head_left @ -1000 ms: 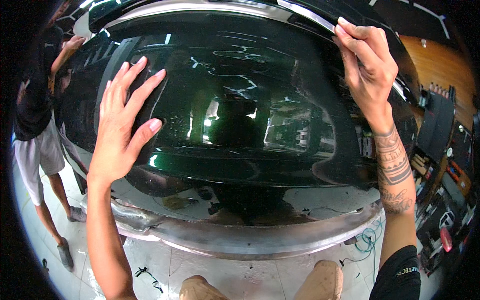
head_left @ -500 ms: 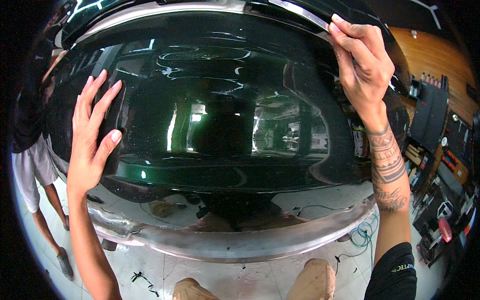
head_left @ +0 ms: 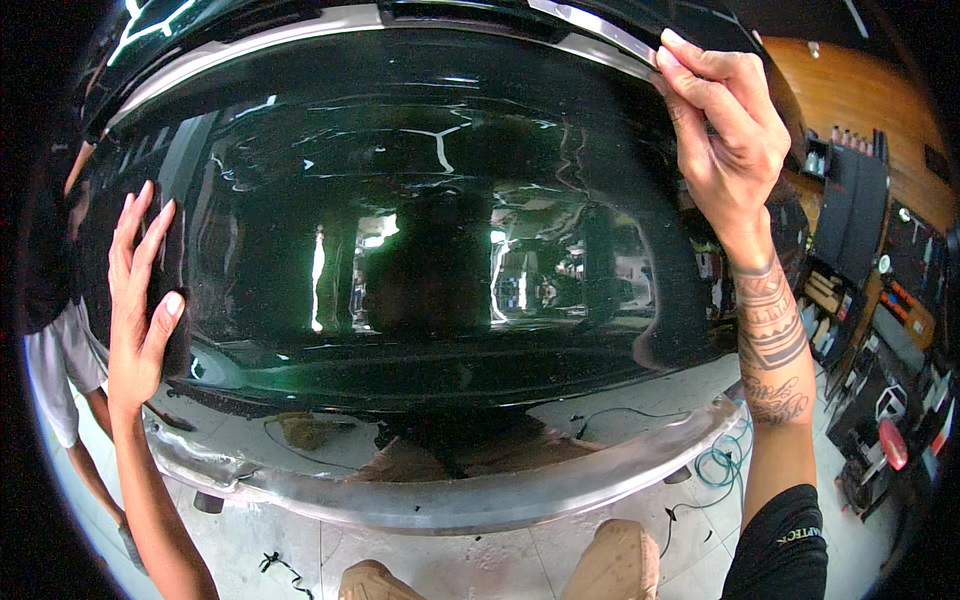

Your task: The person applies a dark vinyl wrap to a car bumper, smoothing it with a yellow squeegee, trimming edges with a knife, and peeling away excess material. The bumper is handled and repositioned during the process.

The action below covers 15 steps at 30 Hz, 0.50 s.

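A large, glossy dark green-black car body panel (head_left: 400, 300) fills the middle, curved and full of reflections. My left hand (head_left: 138, 300) lies against its left side, fingers stretched and thumb apart, holding nothing. At the upper right, the thumb and fingers of my right hand (head_left: 725, 140) are pinched on the end of a shiny, pale strip (head_left: 605, 32). It runs up and left along the panel's far edge and looks like the edge of a clear film, though I cannot tell for certain. Fine ripples show across the panel's surface.
A greyish lower rim (head_left: 420, 505) curves along the panel's near side, above a tiled floor (head_left: 490, 570). A thin teal hose (head_left: 722, 465) lies coiled at right, near a tool-laden bench (head_left: 850, 215). Another person (head_left: 55, 350) in light shorts stands at left.
My left hand has slid left and a little down along the panel. My right hand keeps its pinch nearly in place. Reflections and ripples on the surface have shifted, and the view has moved slightly.
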### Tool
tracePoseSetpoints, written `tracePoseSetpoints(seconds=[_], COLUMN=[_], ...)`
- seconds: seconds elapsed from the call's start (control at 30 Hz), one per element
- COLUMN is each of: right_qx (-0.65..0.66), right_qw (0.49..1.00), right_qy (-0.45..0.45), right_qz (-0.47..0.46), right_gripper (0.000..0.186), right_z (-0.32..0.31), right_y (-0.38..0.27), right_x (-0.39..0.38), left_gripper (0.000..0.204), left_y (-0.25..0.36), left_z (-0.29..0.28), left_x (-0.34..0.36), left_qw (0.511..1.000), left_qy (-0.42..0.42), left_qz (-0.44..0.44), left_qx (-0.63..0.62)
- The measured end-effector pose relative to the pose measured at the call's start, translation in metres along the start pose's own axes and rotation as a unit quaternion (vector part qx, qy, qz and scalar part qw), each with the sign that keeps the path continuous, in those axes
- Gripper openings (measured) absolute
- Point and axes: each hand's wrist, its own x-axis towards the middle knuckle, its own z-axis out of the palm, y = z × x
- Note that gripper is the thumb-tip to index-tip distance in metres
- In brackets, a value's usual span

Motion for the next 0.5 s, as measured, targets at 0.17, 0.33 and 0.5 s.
tracePoseSetpoints(seconds=[0.17, 0.33, 0.5], right_qx=[0.029, -0.002, 0.017], right_qw=[1.0, 1.0, 1.0], right_qy=[0.011, -0.008, 0.008], right_qz=[0.007, 0.023, 0.019], right_gripper=[0.017, 0.016, 0.016], right_z=[-0.004, -0.017, -0.024], right_y=[0.011, 0.02, 0.036], right_x=[-0.012, -0.022, -0.035], left_gripper=[0.073, 0.074, 0.073], left_y=[0.001, -0.005, -0.006], left_z=[0.0, 0.0, 0.003], left_x=[0.001, -0.001, -0.001], left_qw=[1.0, 1.0, 0.999], left_qy=[-0.003, -0.01, -0.017], left_qz=[0.003, -0.002, -0.017], left_qx=[0.002, -0.006, -0.031])
